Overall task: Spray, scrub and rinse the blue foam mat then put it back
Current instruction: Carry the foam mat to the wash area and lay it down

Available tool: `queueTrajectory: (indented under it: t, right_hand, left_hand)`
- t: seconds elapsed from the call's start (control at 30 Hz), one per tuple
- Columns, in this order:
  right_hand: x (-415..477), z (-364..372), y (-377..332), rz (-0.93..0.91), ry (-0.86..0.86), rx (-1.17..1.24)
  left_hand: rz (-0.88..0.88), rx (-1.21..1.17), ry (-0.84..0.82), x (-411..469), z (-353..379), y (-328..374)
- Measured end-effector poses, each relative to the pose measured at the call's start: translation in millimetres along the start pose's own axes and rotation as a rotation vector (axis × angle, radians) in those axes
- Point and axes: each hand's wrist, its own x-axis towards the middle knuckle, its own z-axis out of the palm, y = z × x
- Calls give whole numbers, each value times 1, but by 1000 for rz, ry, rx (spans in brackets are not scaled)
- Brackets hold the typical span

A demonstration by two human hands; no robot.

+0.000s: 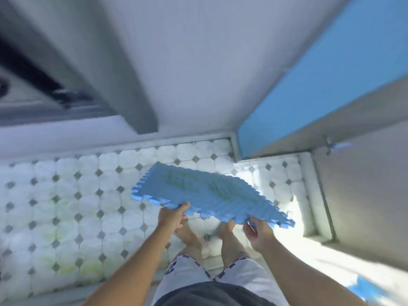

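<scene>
Both forearms reached down from the bottom edge, over grey shorts [187,277] and bare feet [189,235]. Left hand [171,218] pinched the near edge of the blue foam mat [205,193], thumb on top, fingers underneath. Right hand [258,234] gripped the near right corner the same way. Mat was held in the air, roughly flat and tilted slightly, over the white tiled floor [66,206] with its grey diamond insets, touching nothing but the hands. Faint greenish marks showed on the mat's top, blurred. Blue panel [309,85] stood against the wall, upper right; another blue patch [364,290] sat at lower right.

Step judged: carrying the mat. Whether before washing or after rinsing, cannot tell; no spray bottle, brush or water in view. Next move called for lowering it level and keeping both grips until it lay flat.
</scene>
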Motion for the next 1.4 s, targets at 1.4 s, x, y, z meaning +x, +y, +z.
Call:
queueTrajectory:
  t: [1.4]
  right_hand:
    - [199, -266, -172, -89, 243, 1184]
  left_hand:
    - [170, 820, -553, 28, 598, 74]
